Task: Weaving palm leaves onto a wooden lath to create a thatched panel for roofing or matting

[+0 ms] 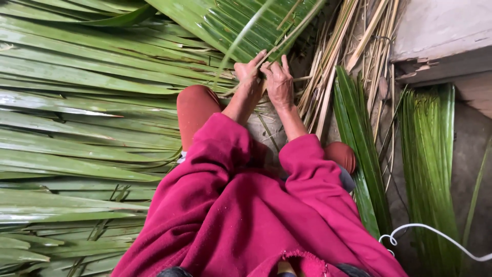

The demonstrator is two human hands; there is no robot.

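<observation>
A thick bed of long flat green palm leaves (77, 118) fills the left half of the view, the blades running mostly sideways and overlapping one another on the ground. Above them, at the top middle, a fan of pleated green palm frond (246, 23) slopes down toward the hands, and one narrow pale green leaf strip (241, 41) curves away from it.

The person sits with knees apart in rust-coloured trousers (197, 110) and a loose magenta fleece garment (246, 205) that covers the lower middle. The left hand (248, 72) lies at the base of the frond, its fingers (258, 58) stretched up along the leaf and pinching the strip. Just beside it, touching, the right hand (279, 84) has its fingers (271, 66) curled onto the same frond and a thin stalk.

To the right stands a bundle of dry tan leaf ribs (328, 66), then a dark green folded leaf (359, 138), then a sheaf of fine green split strips (430, 159) on the grey concrete floor (469, 138). A white cord (435, 233) loops across the lower right corner, under a pale concrete step (441, 31).
</observation>
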